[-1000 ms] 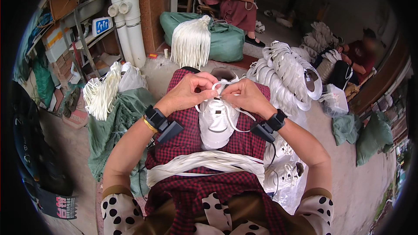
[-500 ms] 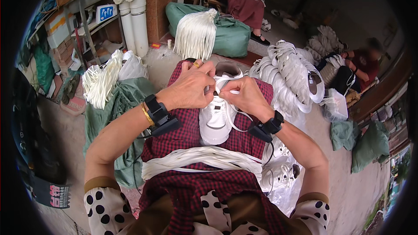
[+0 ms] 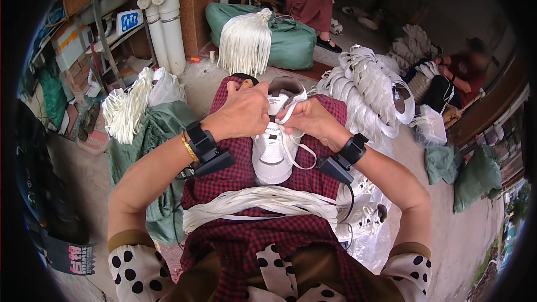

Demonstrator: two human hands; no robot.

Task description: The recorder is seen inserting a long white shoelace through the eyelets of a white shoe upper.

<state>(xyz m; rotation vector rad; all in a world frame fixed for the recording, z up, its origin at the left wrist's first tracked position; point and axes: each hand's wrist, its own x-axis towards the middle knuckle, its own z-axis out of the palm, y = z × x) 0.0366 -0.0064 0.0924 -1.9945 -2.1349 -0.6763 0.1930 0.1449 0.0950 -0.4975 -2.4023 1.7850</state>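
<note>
A white sneaker (image 3: 272, 154) rests on my lap over a red-and-black checked apron (image 3: 235, 156), its toe toward me. My left hand (image 3: 243, 109) is closed against the shoe's left side by the eyelets; its fingertips are hidden. At the right eyelets, my right hand (image 3: 316, 120) pinches a white shoelace (image 3: 289, 113). Part of that lace hangs in a loop over the shoe's right side. Across my lap, nearer to me, lies a bundle of white laces (image 3: 260, 207).
White lace bundles lie on a green sack (image 3: 293, 45) ahead and a green sack (image 3: 168, 126) at left. White shoes (image 3: 363, 221) stand right of my lap, below a large white pile (image 3: 366, 86). Two people sit farther back. Pipes (image 3: 165, 22) rise at left.
My left hand has curled in and shifted slightly left, off the shoe's middle. My right hand still pinches the lace, a little lower and to the right. The view has shifted slightly.
</note>
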